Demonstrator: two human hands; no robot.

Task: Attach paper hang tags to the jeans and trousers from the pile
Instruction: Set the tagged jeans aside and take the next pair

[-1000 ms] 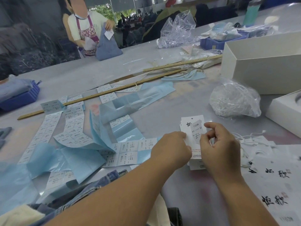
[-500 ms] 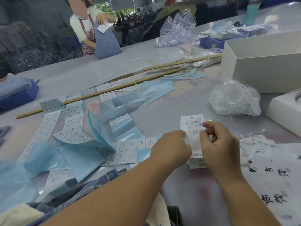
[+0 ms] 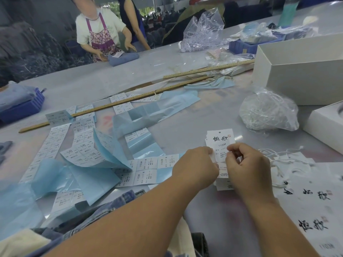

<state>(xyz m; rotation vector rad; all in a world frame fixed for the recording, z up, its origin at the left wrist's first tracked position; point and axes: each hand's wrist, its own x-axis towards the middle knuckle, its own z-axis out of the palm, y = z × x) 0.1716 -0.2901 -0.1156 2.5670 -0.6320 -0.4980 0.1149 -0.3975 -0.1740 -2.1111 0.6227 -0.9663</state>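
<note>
Head view: grey table [image 3: 185,71] runs the whole room's width, with a big white box [image 3: 304,71] at the far right. Denim jeans [image 3: 104,210] bunch at the near edge. Sticker sheets [image 3: 146,169] lie left of the hands. Both the left hand [image 3: 194,167] and right hand [image 3: 246,164] curl and pinch one white hang tag [image 3: 220,140], lifted above a small tag stack [image 3: 223,183].

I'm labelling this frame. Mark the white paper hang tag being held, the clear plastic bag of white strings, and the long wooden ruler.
White paper hang tag [image 3: 220,139]: head view, printed upper face.
Clear plastic bag of white strings [image 3: 268,111]: head view, bulging middle.
Long wooden ruler [image 3: 118,105]: head view, mid-length.
</note>
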